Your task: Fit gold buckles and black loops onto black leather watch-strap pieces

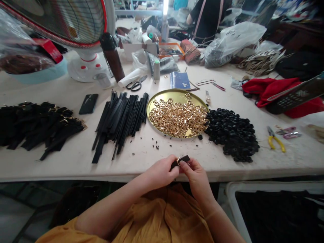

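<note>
Both my hands meet at the table's front edge around one black strap (185, 158) with a small gold buckle (178, 161) on it. My left hand (171, 168) is closed on the strap's left part, and my right hand (191, 167) pinches it just right of the buckle. Beyond them stands a round gold tray (149, 101) heaped with gold buckles (177, 118). Left of the tray lies a bundle of flat black straps (120, 118). To its right is a pile of small black loops (231, 133). Tiny black bits (155, 147) are scattered before the tray.
Black straps with gold buckles (43, 125) lie far left, beside a phone (88, 103). A fan (83, 64), bottle (112, 57), scissors (136, 83) and blue booklet (180, 81) stand behind. Yellow-handled pliers (275, 140) lie right. A white bin (231, 202) sits below. A person (209, 20) is across.
</note>
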`<state>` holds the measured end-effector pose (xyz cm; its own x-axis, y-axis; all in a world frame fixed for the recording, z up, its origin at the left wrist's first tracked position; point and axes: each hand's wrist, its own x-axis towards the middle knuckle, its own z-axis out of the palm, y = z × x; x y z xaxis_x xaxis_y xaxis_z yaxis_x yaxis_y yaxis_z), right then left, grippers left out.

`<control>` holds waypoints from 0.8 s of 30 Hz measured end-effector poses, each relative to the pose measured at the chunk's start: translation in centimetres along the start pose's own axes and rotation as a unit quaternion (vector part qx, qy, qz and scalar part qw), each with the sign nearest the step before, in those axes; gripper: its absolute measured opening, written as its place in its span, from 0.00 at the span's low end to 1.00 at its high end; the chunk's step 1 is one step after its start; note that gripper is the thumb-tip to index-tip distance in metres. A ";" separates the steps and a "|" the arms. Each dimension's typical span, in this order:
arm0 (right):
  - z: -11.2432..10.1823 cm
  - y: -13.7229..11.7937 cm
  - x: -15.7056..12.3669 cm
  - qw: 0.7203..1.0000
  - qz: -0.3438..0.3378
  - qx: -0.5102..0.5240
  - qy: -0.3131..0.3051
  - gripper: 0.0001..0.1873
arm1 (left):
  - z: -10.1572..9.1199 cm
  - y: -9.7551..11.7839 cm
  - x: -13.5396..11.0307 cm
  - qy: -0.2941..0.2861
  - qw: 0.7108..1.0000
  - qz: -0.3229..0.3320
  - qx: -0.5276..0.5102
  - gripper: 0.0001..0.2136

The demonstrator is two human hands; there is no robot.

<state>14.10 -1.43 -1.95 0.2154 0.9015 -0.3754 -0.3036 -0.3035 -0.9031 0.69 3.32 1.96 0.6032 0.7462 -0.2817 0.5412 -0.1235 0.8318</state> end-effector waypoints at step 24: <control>-0.2 -0.7 -2.2 0.987 -0.088 -0.131 0.027 0.12 | 2.0 0.1 -1.5 -0.015 0.982 -0.048 -0.183 0.09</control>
<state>14.04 -3.27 -0.49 0.2945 0.9319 -0.2117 -0.0072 -0.2193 -0.9756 0.97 0.90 1.53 0.5799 0.7225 -0.3765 0.3536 0.1932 0.9153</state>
